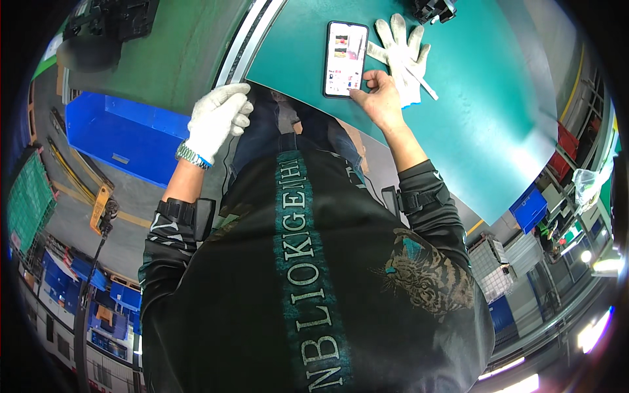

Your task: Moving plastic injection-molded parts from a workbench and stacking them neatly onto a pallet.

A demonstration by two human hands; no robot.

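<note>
A black-framed smartphone with its screen lit lies on the green tabletop. My bare right hand is at its lower right corner, thumb touching the screen edge and the other fingers loosely bent, apart from the thumb. Just right of the phone lies an empty white knit work glove with a blue cuff edge, and a thin white stick rests across it. My left hand wears a matching white glove and a metal wristwatch. Its fingers are curled in near the table's left corner, with nothing visible in them.
The green table has a black mechanical part at its far edge. A metal rail separates it from another green surface on the left. Below that surface sits a blue bin. A lever-handled yellow device stands farther left.
</note>
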